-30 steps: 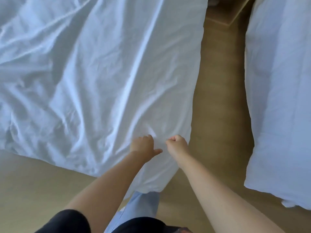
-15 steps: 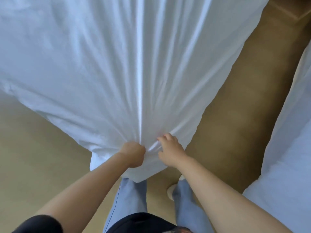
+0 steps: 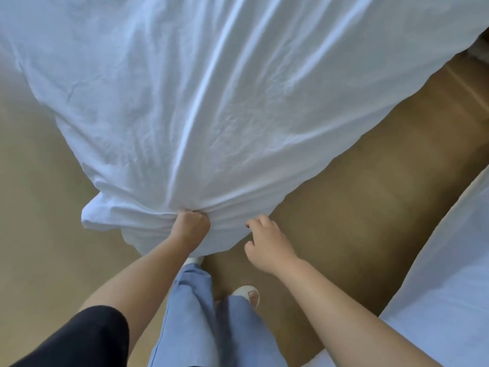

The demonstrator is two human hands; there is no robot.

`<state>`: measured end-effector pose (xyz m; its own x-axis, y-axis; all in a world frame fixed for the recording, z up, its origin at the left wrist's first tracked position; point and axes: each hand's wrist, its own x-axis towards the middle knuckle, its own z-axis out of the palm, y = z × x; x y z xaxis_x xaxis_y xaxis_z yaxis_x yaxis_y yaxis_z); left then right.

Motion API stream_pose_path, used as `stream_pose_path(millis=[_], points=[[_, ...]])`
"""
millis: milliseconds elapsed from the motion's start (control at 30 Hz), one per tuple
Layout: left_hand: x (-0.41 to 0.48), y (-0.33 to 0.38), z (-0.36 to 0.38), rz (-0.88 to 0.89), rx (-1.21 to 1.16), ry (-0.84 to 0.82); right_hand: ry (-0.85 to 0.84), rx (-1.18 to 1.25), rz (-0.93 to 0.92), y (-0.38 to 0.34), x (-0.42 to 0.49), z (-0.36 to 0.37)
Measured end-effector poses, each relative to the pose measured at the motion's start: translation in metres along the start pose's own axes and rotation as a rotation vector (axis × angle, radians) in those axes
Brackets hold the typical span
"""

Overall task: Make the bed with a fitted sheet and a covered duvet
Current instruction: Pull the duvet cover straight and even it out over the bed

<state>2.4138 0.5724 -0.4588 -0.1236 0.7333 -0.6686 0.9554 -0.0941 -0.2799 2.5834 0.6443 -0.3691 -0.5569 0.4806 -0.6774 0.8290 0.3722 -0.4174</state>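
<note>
Hands in my view: two. Nearest, my right hand [image 3: 270,245] hangs loosely curled with nothing in it, just beside the edge of one white duvet [image 3: 211,102]. My left hand [image 3: 191,229] is fisted round a gathered corner of that duvet, which spreads away above the tan floor [image 3: 357,207]; a second white bedding piece [image 3: 449,287] lies at the right.
</note>
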Motion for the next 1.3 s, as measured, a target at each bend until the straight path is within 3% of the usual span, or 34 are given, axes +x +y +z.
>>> stream_pose_path(millis=[100,233,367,500,600,667,800,1000,1167,1300], points=[[0.000,0.006,0.003,0.014,-0.032,-0.022,0.011,0.031,-0.025,0.011,0.005,-0.005],[-0.022,0.033,0.015,0.185,-0.085,-0.219,0.013,0.015,-0.042,0.022,0.017,-0.008],[-0.020,0.028,-0.001,0.064,-0.192,-0.243,0.013,0.025,-0.032,0.028,0.025,-0.012],[0.011,0.025,-0.048,-0.052,-0.528,-0.026,0.048,0.054,-0.042,0.034,0.040,-0.031],[0.049,0.021,-0.095,-0.096,-0.573,0.266,0.116,0.046,-0.029,0.049,0.057,-0.065],[0.082,0.015,-0.129,-0.097,-0.557,0.360,0.168,0.028,-0.008,0.064,0.071,-0.096],[0.152,0.001,-0.199,-0.079,-0.574,0.391,0.282,0.005,0.008,0.092,0.110,-0.172],[0.241,-0.015,-0.301,-0.142,-0.787,0.371,0.430,0.054,0.040,0.114,0.187,-0.293],[0.301,-0.023,-0.357,-0.121,-0.830,0.393,0.462,-0.276,-0.059,0.143,0.246,-0.373],[0.340,-0.040,-0.377,-0.244,-0.888,0.386,0.514,-0.307,-0.177,0.144,0.314,-0.417]])
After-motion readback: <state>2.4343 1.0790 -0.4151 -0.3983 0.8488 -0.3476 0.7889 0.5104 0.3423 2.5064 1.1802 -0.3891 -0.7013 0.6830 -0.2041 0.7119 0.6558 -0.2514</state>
